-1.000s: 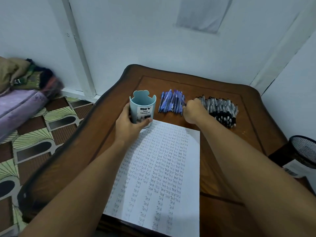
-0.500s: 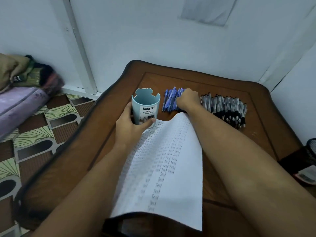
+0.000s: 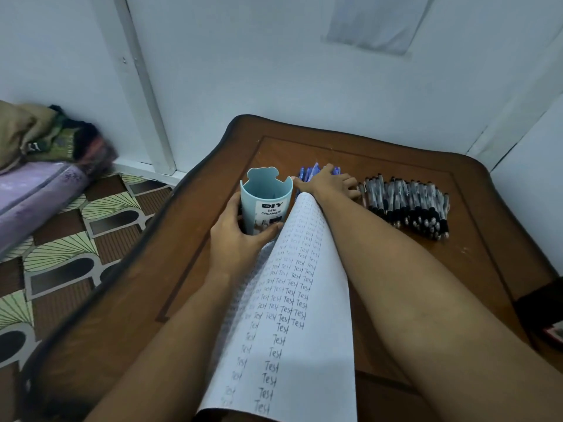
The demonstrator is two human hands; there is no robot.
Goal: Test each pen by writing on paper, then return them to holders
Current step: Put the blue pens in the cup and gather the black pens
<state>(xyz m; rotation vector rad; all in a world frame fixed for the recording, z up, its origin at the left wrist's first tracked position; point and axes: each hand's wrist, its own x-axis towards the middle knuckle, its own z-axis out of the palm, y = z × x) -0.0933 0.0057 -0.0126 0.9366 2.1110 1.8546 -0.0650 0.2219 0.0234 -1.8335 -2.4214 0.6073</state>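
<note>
Holder (image 3: 266,205) upright on worktop (image 3: 189,254), gripped by left hand (image 3: 236,239). Paper (image 3: 292,315) curled up between arms. Right hand (image 3: 327,182) laid flat, fingers spread, on blue pens (image 3: 310,172) at holder's 3 o'clock. Black pens (image 3: 408,205) piled further right.

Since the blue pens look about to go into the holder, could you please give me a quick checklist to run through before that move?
1. Holder upright: ok.
2. Left hand grips holder: ok.
3. Holder mouth unobstructed: ok.
4. Right hand on blue pens: ok; firm grasp: cannot tell.
5. Paper lying flat: not ok, it bows up against the right forearm.
6. Black pens apart from blue pens: ok.
</note>
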